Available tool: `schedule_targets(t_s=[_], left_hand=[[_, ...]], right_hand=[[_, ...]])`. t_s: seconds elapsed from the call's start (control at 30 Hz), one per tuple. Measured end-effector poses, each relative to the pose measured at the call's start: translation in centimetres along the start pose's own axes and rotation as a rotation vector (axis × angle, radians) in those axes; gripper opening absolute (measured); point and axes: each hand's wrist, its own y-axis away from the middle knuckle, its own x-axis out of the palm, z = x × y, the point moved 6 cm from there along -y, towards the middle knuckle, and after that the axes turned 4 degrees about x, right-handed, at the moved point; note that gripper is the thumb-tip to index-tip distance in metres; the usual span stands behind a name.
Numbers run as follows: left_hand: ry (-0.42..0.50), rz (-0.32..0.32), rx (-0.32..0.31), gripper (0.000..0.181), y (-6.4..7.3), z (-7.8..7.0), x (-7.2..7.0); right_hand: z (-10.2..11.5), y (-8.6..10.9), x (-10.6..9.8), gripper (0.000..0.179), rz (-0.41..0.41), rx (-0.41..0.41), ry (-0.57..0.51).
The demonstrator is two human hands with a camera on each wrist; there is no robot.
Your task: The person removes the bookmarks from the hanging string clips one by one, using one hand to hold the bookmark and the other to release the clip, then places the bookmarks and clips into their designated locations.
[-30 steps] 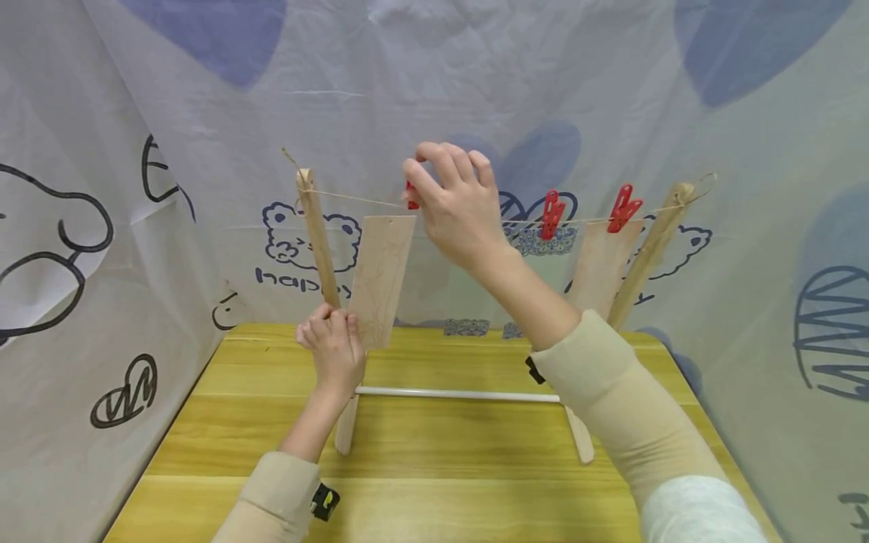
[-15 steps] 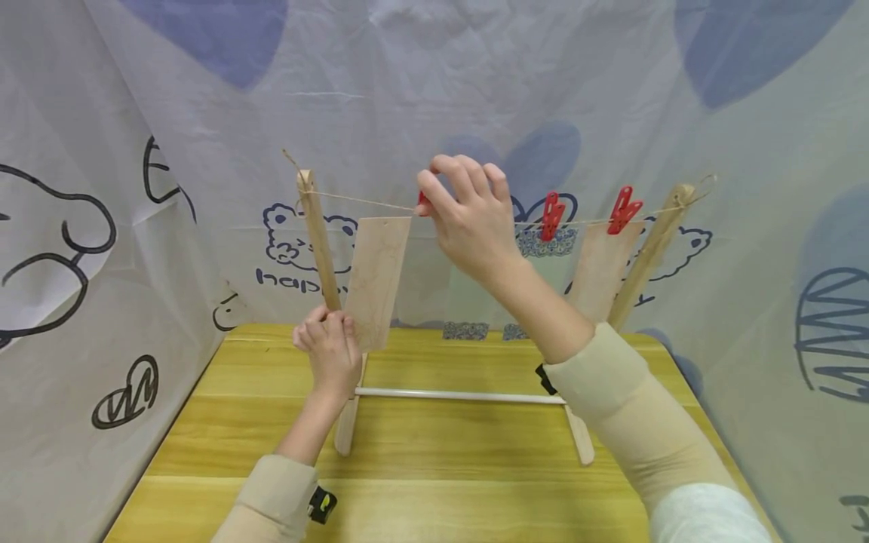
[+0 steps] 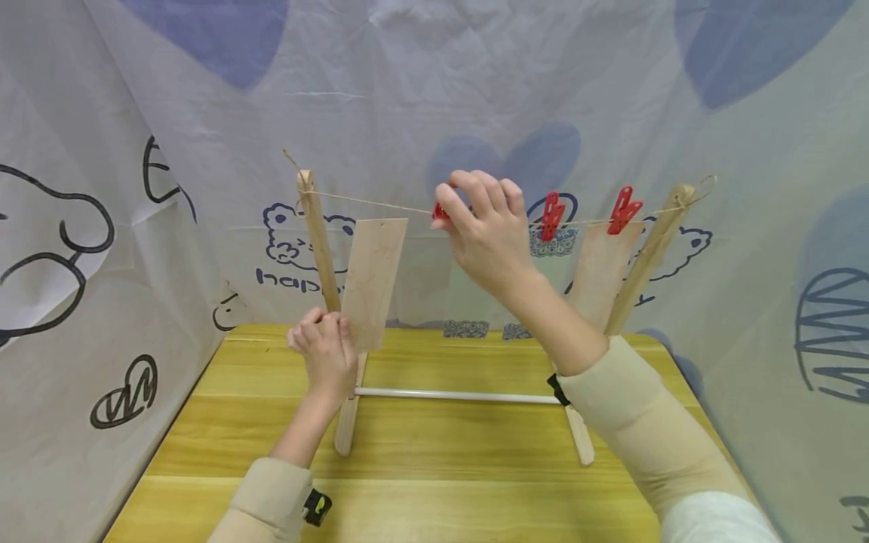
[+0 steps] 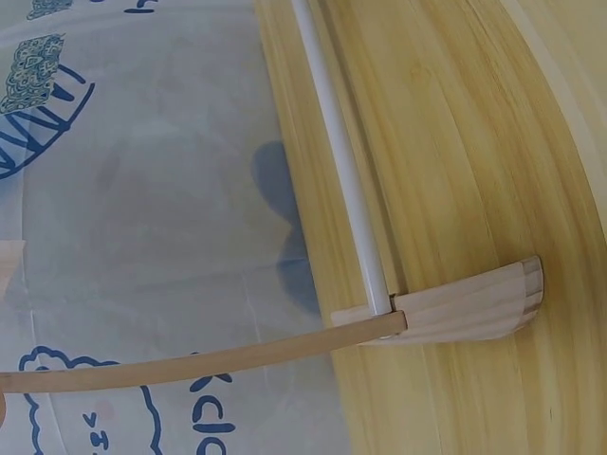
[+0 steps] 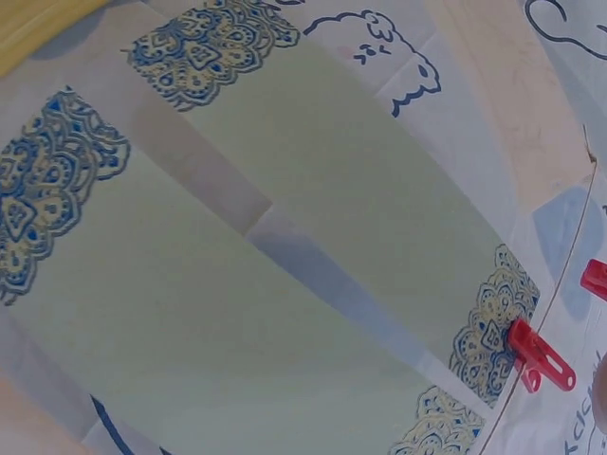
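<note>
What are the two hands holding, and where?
Left hand grips the thin wooden card by its bottom edge. Right hand pinches a red plastic clothespin at the string.

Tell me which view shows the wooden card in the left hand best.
The head view: the wooden card shows whole, its lower edge held by the left hand. The left wrist view shows at most a sliver at its left edge; the right wrist view shows none clearly.

Upright wooden card (image 3: 373, 283), red clothespin (image 3: 440, 213)
</note>
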Motion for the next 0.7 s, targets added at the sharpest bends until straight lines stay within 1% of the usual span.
schedule_targets(t_s=[0.17, 0.43, 0.7], left_hand=[[-0.004, -0.003, 0.007, 0.038, 0.0, 0.2, -0.1], [-0.021, 0.013, 0.010, 0.036, 0.2, 0.5, -0.6], [-0.040, -0.013, 0.018, 0.037, 0.6, 1.2, -1.2]], right_hand=[[-0.2, 0.5, -0.3, 0.040, -0.004, -0.006, -0.003], [-0.7, 1.5, -0.7, 0.041, -0.005, 0.018, -0.003], [-1.2, 2.7, -1.3, 0.043, -0.009, 0.038, -0.005]])
